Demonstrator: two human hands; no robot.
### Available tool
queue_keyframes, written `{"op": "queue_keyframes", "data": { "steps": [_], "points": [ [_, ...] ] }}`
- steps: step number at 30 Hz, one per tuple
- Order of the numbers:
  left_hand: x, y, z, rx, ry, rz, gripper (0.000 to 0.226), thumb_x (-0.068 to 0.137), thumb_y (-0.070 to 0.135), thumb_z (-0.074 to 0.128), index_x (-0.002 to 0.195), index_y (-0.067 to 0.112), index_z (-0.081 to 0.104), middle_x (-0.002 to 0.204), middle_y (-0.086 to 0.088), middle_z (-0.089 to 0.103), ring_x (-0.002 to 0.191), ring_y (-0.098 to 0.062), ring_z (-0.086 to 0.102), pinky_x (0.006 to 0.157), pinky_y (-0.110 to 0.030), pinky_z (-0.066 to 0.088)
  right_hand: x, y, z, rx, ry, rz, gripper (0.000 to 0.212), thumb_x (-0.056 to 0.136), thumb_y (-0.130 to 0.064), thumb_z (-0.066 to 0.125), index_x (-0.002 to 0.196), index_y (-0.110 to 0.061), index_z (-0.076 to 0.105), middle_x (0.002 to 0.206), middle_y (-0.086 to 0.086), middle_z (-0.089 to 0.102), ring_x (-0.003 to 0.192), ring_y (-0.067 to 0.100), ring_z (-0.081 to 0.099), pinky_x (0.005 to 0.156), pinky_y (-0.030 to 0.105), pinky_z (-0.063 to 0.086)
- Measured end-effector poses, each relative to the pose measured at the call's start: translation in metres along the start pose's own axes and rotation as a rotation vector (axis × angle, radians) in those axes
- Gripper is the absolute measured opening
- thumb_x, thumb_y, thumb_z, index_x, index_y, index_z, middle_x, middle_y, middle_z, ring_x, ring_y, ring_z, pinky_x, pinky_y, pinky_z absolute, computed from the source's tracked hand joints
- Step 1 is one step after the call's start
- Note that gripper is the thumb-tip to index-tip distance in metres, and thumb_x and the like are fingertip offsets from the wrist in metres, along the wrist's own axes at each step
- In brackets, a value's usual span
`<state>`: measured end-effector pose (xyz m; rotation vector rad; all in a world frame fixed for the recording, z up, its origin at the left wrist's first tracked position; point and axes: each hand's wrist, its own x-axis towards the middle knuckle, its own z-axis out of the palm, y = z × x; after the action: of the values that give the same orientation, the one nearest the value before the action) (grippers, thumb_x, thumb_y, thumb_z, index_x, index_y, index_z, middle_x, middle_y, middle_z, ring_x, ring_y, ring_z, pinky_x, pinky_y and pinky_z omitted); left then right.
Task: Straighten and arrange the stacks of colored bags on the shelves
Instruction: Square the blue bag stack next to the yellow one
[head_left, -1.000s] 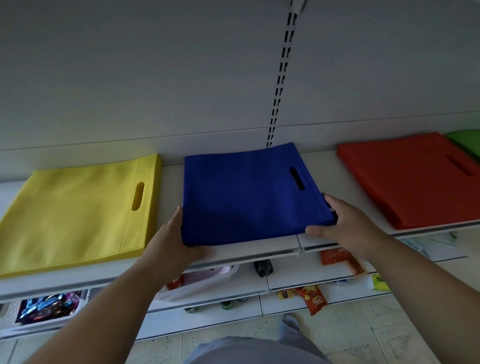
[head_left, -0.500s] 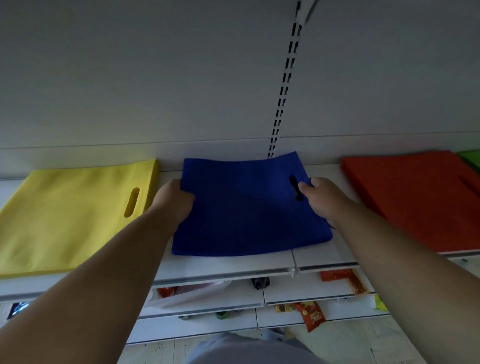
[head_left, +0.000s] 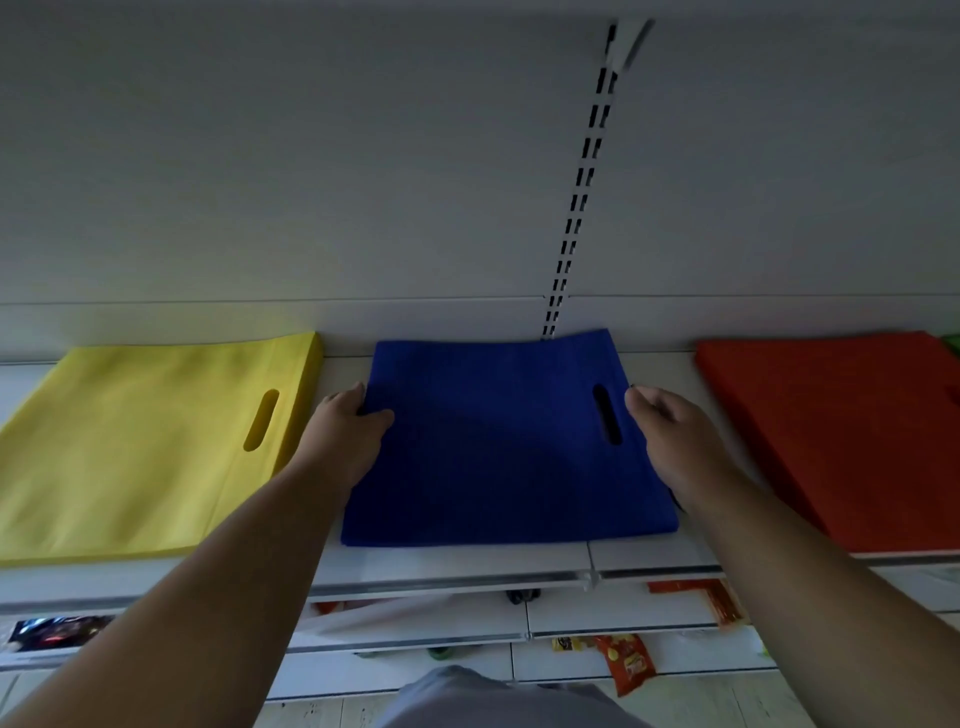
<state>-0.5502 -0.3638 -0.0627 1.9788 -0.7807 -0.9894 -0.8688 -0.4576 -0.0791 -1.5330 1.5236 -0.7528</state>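
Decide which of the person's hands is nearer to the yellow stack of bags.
Left. The left hand grips the blue stack's left edge, just beside the yellow stack. The right hand is at the blue stack's far side, nearer the red stack.

Bags: yellow stack (head_left: 140, 452), blue stack (head_left: 498, 457), red stack (head_left: 841, 441).

Bare shelf (head_left: 343, 374) strips are lying open between the yellow stack (head_left: 140, 447), blue stack (head_left: 498, 441) and red stack (head_left: 841, 436), each admitting a hand. The back panel (head_left: 363, 322) is closing off the rear; the front edge is standing clear.
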Motion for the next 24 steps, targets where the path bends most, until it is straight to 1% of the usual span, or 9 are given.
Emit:
{"op": "queue_keyframes", "data": {
  "steps": [3,6,8,11,13,18,20,22,24],
  "points": [
    [-0.006,0.003,0.003,-0.092,0.038,-0.031,0.057,0.095,0.025,0.059,0.148,0.026,0.037,0.14,-0.001,0.049,0.112,-0.023,0.057,0.095,-0.048,0.051,0.0,-0.001,0.002,0.239,-0.054,0.055,0.068,0.081,-0.08,0.043,0.117,-0.026,0.063,0.117,-0.006,0.066,0.111,0.015,0.061,0.093,0.039,0.049],
    [-0.007,0.001,0.0,-0.332,-0.002,-0.102,0.052,0.096,0.023,0.059,0.144,0.03,0.043,0.121,0.003,0.058,0.102,-0.023,0.063,0.087,-0.047,0.054,0.001,-0.002,0.008,0.437,-0.195,0.109,0.08,0.074,-0.085,0.048,0.13,-0.028,0.06,0.126,-0.002,0.066,0.118,0.018,0.061,0.099,0.046,0.047],
    [-0.007,-0.001,-0.004,-0.39,-0.021,-0.115,0.05,0.095,0.023,0.06,0.142,0.032,0.046,0.119,0.0,0.061,0.102,-0.026,0.065,0.09,-0.051,0.053,0.001,-0.004,0.009,0.447,-0.213,0.115,0.088,0.07,-0.088,0.05,0.137,-0.03,0.053,0.131,-0.006,0.061,0.12,0.015,0.059,0.104,0.045,0.043],
    [-0.008,-0.002,-0.003,-0.42,-0.072,-0.116,0.047,0.096,0.024,0.059,0.139,0.038,0.048,0.119,0.0,0.062,0.104,-0.028,0.065,0.092,-0.053,0.052,-0.001,-0.004,0.007,0.452,-0.186,0.103,0.084,0.069,-0.086,0.046,0.135,-0.034,0.052,0.123,-0.016,0.058,0.111,0.001,0.056,0.096,0.034,0.045],
    [-0.01,-0.004,-0.001,-0.443,-0.121,-0.117,0.046,0.096,0.024,0.058,0.138,0.04,0.048,0.119,-0.001,0.062,0.105,-0.029,0.065,0.094,-0.054,0.051,-0.001,-0.003,0.004,0.414,-0.252,0.097,0.091,0.065,-0.093,0.046,0.14,-0.041,0.046,0.141,-0.012,0.051,0.13,0.009,0.047,0.109,0.046,0.038],
    [-0.008,-0.01,-0.008,-0.553,-0.157,-0.154,0.05,0.094,0.027,0.06,0.14,0.042,0.046,0.131,-0.001,0.054,0.113,-0.031,0.061,0.095,-0.056,0.049,-0.003,-0.007,0.002,0.386,-0.395,0.057,0.09,0.066,-0.095,0.042,0.144,-0.052,0.031,0.155,-0.019,0.032,0.143,0.006,0.029,0.119,0.051,0.024],
    [-0.008,-0.011,-0.01,-0.575,-0.167,-0.164,0.049,0.094,0.027,0.06,0.139,0.042,0.048,0.13,0.0,0.053,0.113,-0.032,0.06,0.095,-0.057,0.049,-0.002,-0.014,0.004,0.356,-0.425,0.066,0.074,0.074,-0.089,0.036,0.138,-0.053,0.037,0.139,-0.034,0.046,0.13,-0.007,0.043,0.11,0.044,0.038],
    [-0.008,-0.008,-0.011,-0.56,-0.175,-0.149,0.048,0.095,0.027,0.06,0.139,0.041,0.048,0.13,0.0,0.055,0.112,-0.031,0.061,0.096,-0.056,0.049,-0.001,-0.021,0.004,0.403,-0.43,0.085,0.046,0.08,-0.075,0.027,0.115,-0.053,0.047,0.108,-0.042,0.06,0.1,-0.019,0.057,0.089,0.024,0.046],
    [-0.007,0.001,-0.009,-0.497,-0.187,-0.104,0.038,0.096,0.024,0.059,0.13,0.041,0.056,0.125,0.0,0.06,0.109,-0.029,0.064,0.096,-0.055,0.05,0.001,-0.026,0.001,0.38,-0.417,0.058,0.046,0.085,-0.073,0.026,0.119,-0.054,0.049,0.121,-0.036,0.056,0.106,-0.015,0.056,0.096,0.025,0.043]
  ]
}}
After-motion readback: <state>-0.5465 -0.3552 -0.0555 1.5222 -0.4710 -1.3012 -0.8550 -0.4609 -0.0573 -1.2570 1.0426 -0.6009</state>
